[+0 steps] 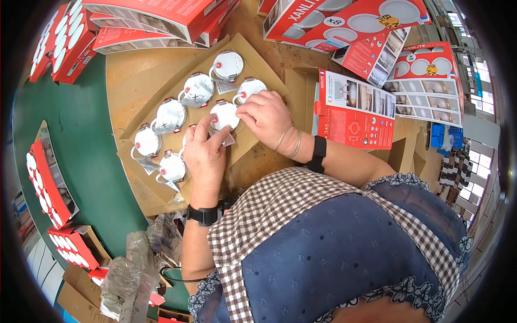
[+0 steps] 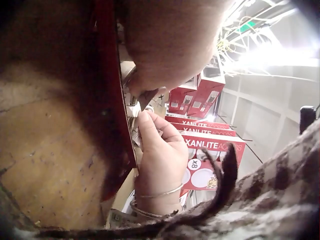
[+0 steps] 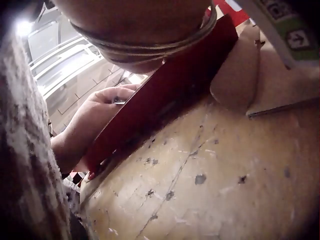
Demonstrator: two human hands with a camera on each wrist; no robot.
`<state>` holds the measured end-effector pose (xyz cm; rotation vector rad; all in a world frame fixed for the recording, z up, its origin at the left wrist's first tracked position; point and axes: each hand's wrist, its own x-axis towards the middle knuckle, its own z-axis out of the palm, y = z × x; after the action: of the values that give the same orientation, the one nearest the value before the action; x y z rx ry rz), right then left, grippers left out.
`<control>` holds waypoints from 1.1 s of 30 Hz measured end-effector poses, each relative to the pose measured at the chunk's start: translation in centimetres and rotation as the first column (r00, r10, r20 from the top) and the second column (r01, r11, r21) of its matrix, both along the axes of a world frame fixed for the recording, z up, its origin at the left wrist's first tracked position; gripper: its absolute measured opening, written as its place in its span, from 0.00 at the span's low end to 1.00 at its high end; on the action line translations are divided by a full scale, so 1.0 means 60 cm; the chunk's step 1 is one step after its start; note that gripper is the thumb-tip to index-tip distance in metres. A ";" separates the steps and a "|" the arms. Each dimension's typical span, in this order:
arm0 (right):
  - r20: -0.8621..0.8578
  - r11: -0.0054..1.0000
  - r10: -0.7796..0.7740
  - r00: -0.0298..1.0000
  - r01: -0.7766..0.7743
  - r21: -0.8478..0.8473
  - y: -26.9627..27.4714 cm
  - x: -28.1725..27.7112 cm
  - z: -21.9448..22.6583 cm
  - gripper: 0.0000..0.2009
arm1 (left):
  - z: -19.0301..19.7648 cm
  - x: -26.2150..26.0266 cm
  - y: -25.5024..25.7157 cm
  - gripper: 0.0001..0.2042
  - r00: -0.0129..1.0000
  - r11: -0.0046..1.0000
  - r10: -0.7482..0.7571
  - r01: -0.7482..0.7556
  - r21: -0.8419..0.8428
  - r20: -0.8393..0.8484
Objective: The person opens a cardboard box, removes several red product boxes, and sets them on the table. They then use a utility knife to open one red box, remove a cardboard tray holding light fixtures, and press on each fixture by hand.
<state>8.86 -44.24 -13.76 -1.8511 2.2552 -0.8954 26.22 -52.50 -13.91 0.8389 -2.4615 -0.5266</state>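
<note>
I'm holding the middle lamp [image 1: 225,114] between the left hand's [image 1: 207,153] thumb and fingers, inside the open carton [image 1: 264,62] on the bench [image 1: 247,24]. The right hand [image 1: 266,119] is closing thumb and forefinger in a pinch at that lamp's right edge; I can't tell exactly which bit sits between the tips. Other lamps [image 1: 171,114] are lying round it in two slanting rows, white discs up, one partly hidden behind the left hand. Paper labels [image 1: 226,87] are showing beside or over several. Red and white boxes [image 1: 344,21] are standing beyond the carton, more at upper left. A red-backed box [image 1: 355,110] is sitting just right of the carton. Clear plastic wrap [image 1: 129,274] is lying at lower left, near more red boxes.
</note>
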 end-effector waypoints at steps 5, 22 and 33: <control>0.010 1.000 -0.021 1.000 0.021 -0.013 -0.002 0.000 0.001 0.02 | 0.000 0.000 0.000 0.18 1.000 1.000 0.000 0.000 -0.004 -0.007; 0.045 0.999 -0.009 0.999 0.010 -0.032 -0.003 0.002 -0.003 0.03 | 0.001 0.004 -0.004 0.19 0.999 1.000 -0.010 0.011 0.009 -0.034; 0.023 1.000 -0.016 1.000 0.016 -0.016 -0.004 0.003 -0.001 0.03 | -0.002 0.004 -0.004 0.19 1.000 1.000 0.000 0.000 0.013 -0.025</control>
<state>9.05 -44.48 -13.80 -1.8222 2.2591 -0.9356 26.49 -52.74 -14.06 0.8325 -2.4375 -0.5503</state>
